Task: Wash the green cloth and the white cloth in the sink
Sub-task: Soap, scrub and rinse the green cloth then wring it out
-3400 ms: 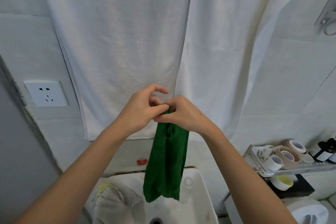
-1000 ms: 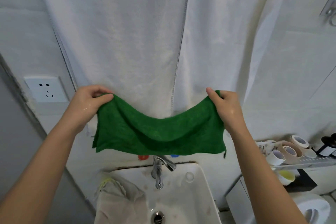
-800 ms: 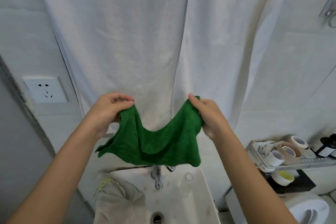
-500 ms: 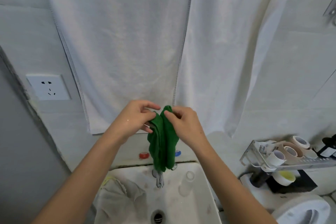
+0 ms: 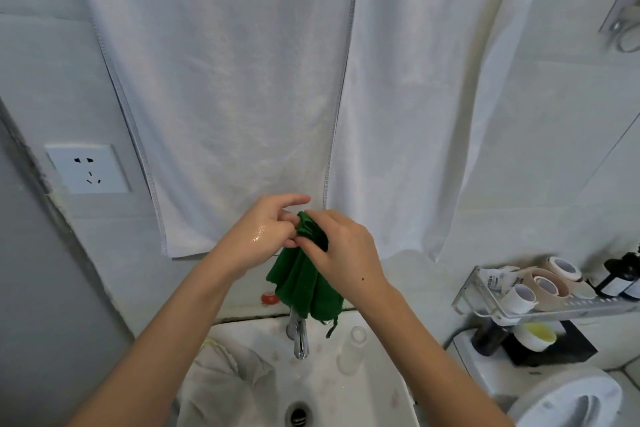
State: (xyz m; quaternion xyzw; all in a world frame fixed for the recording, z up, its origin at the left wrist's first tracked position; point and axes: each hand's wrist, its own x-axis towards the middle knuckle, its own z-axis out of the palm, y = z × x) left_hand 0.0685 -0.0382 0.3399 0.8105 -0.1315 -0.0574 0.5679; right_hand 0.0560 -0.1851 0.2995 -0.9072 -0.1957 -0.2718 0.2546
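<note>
Both hands pinch the bunched green cloth (image 5: 304, 284) at its top, left hand (image 5: 258, 241) and right hand (image 5: 346, 253) close together above the tap (image 5: 299, 336). The white cloth (image 5: 225, 381) lies crumpled on the sink (image 5: 363, 399) at its left side. A shelf (image 5: 540, 307) with tape rolls (image 5: 547, 284) stands to the right.

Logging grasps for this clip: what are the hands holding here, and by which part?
Both the left hand and right hand pinch the folded green cloth by its bunched top edge; the rest hangs free.
</note>
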